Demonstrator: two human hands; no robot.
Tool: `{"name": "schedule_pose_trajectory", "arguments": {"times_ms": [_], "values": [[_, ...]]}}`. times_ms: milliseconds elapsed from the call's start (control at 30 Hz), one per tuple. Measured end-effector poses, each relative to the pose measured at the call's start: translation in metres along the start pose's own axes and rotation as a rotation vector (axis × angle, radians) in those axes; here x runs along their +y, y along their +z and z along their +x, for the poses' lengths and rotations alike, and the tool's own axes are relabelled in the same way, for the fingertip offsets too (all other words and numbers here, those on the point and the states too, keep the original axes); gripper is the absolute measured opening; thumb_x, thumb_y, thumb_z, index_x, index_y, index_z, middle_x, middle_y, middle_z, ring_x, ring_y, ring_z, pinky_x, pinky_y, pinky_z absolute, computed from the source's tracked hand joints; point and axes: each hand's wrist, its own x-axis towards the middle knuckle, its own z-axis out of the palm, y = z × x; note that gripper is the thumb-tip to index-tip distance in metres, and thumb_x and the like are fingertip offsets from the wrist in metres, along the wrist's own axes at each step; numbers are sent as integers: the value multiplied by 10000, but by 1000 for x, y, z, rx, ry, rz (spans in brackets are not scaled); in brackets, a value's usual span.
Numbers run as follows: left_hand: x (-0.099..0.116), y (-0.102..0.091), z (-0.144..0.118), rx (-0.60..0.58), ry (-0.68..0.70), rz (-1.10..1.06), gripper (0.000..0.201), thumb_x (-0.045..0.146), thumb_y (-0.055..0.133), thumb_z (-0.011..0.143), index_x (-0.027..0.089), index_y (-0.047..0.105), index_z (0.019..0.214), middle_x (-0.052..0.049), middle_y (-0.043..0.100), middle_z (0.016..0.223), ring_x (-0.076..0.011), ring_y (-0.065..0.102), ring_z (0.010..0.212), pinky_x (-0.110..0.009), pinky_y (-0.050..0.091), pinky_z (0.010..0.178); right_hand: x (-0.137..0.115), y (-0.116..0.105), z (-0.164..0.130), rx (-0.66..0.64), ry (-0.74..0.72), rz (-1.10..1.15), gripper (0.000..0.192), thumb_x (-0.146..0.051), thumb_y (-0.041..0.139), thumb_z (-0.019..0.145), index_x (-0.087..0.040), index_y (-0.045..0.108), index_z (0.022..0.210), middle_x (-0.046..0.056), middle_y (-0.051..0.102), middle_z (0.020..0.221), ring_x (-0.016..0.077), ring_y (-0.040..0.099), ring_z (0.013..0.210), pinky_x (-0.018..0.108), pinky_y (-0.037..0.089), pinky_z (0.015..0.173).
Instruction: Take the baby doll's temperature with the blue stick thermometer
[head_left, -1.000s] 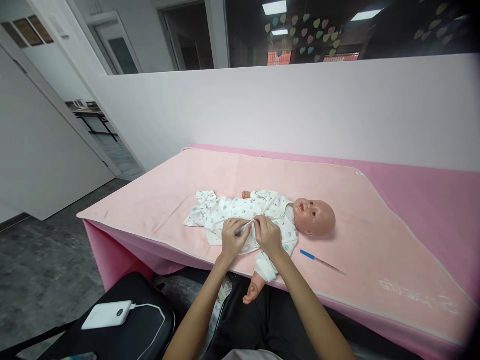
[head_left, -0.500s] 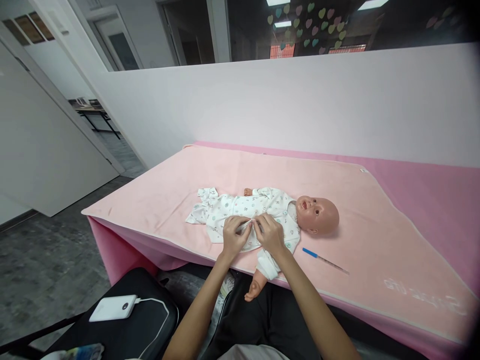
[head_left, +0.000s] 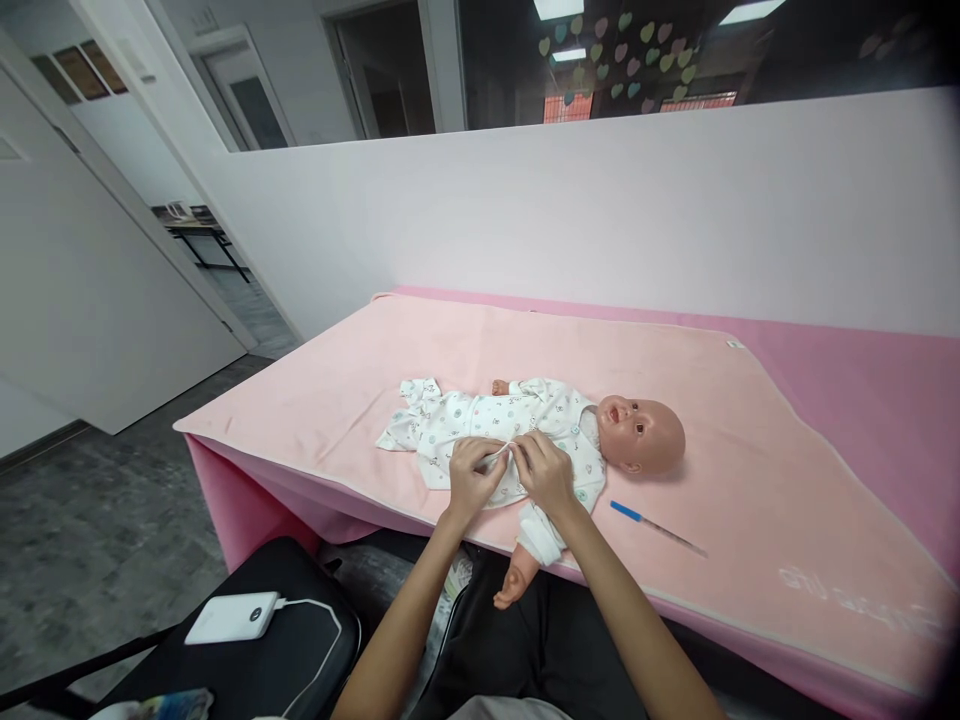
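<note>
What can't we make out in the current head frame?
Head view, all items:
Thin white strip between left hand and right hand: too small to identify.
White printed cloth outfit: part blocked by both hands.
Bald plastic doll: lower body hidden inside the outfit.
White lettering on pale pink pad: too blurred to read.
Multicoloured object: cut off by bottom edge.

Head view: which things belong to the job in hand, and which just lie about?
In the job: outfit, pinched by left hand and right hand; doll wearing it; blanket beneath.
Probably just lying about: blue-handled stick; power bank.
</note>
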Motion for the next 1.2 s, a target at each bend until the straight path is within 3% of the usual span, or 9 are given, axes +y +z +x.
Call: {"name": "schedule_pose_trajectory", "arguments": {"times_ms": [200,467,900,1200], "values": [[3,0,-1,0,12,34,87,258,559,804,208,598,744,6,660,734,-151,587,718,-340,411,772,0,1,-1,7,5,22,160,-212,447,901,-174,596,857,45,602,778,131,566,728,229,413,653],[6,1,1,-48,-3,188,54,237,577,765,212,589,811,2,657,797,-194,547,816,-419,302,884,1,3,-1,58,21,31,150,-231,464,891,-184,605,866,49,610,789,136,567,719,239,421,636],[-1,3,-1,46,19,143,131,209,624,718,205,566,835,6,633,786,-174,547,789,-388,328,879,1,2,-1,36,34,22,148,-225,467,890,-185,607,864,36,605,776,124,558,711,229,406,631],[-7,4,-2,40,4,71,104,223,639,731,215,566,804,14,644,771,-167,562,766,-387,342,895,1,2,-2,21,31,-2,138,-221,480,890,-187,613,871,29,608,781,125,563,730,231,406,648]]}}
